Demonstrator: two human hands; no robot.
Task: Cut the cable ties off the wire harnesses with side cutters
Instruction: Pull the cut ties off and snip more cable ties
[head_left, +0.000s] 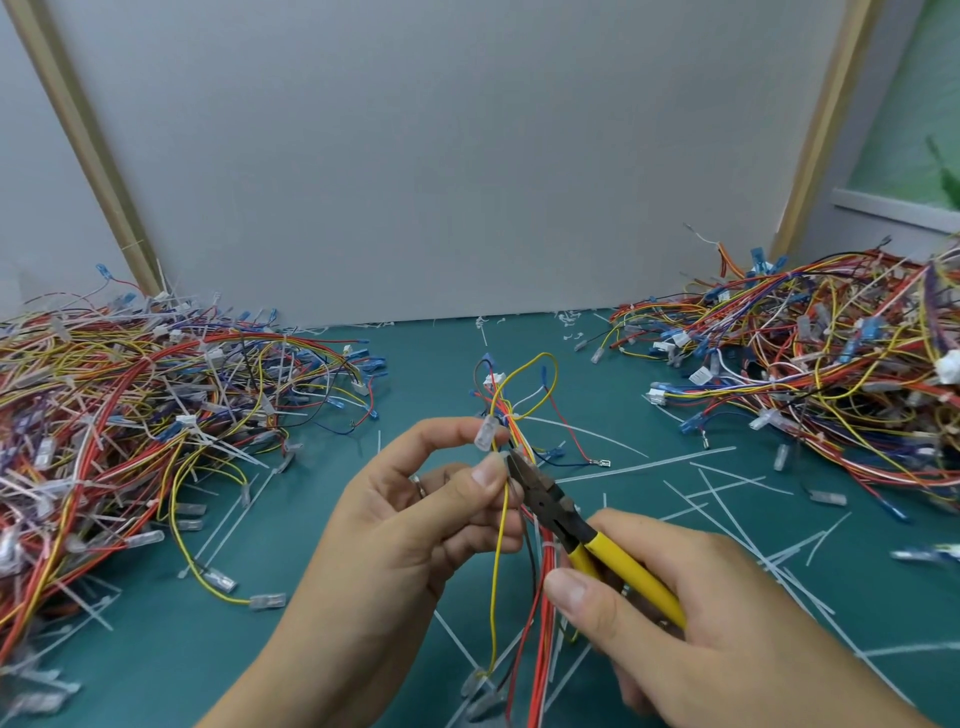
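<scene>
Above the green mat (415, 374), the left hand (415, 519) pinches a wire harness (511, 441) while the right hand (701, 613) grips yellow-handled side cutters (582, 535), tips at the bundle.

Left hand (415, 519) pinched multicoloured wire harness (511, 431) upright over teal desk (322, 545); right hand (701, 618) gripped yellow-handled side cutters (582, 530), black tips at bundle. Harness piles either side.

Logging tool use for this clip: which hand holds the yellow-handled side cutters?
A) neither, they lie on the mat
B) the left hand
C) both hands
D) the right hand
D: the right hand grips the yellow handles of the side cutters, while the left hand pinches the wire harness in its fingers.
</scene>
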